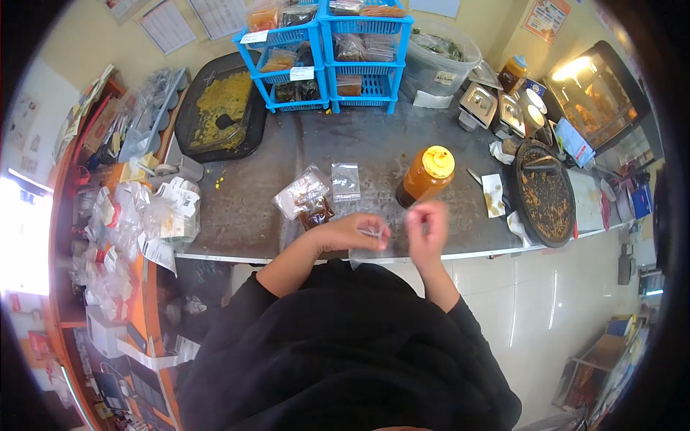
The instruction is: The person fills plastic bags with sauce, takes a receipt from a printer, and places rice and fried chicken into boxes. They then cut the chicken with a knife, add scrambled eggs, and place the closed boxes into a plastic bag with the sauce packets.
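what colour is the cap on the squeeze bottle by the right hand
The squeeze bottle's cap is yellow, seen best in the head view.

Bright room, pale yellow walls, glossy tiled floor toward 4 o'clock.
Papers hang on the wall at 11 o'clock, an orange-edged poster between 1 and 2. A lit glass cabinet glows at 2; white glare, window or doorway unclear, fills 9. Orange shelving stands at 8; a dark worktop stretches toward 12.
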{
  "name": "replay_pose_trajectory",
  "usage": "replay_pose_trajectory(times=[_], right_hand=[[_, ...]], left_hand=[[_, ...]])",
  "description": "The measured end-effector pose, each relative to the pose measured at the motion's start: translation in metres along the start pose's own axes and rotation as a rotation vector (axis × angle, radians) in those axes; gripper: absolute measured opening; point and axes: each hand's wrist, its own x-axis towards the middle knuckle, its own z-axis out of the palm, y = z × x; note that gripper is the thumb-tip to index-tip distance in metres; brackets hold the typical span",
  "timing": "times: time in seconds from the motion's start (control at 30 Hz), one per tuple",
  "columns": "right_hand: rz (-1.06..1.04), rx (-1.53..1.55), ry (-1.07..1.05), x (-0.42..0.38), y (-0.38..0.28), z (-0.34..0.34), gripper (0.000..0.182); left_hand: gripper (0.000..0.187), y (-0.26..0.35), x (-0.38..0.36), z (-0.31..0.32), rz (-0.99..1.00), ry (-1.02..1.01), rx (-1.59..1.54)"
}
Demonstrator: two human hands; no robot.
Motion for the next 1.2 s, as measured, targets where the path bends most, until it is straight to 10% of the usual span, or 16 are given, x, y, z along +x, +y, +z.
replay_pose_trajectory(times=[0.07,0.3,0.73,0.87,1.2], right_hand=[[0.063,-0.309,0.444,0.011,0.025,0.000,0.079],[0.513,-0.314,0.181,0.044,0.064,0.008,0.093],[-0.817,-0.897,0.123,0.110,-0.010,-0.031,0.063],[-0.943,-0.944,0.156,0.125,-0.036,-0.038,0.030],[-1.166,-1.055,0.127,0.142,-0.073,-0.046,0.025]], left_hand=[[0.038,0.004,-0.003,0.000,0.126,0.090,-0.047],[0.043,0.026,-0.016,0.001,0.243,0.343,-0.043],[0.048,0.043,-0.037,0.001,0.242,0.676,0.463],[0.049,0.052,-0.039,0.004,0.226,0.686,0.547],[0.047,0.044,-0.033,0.002,0.290,0.602,0.514]])
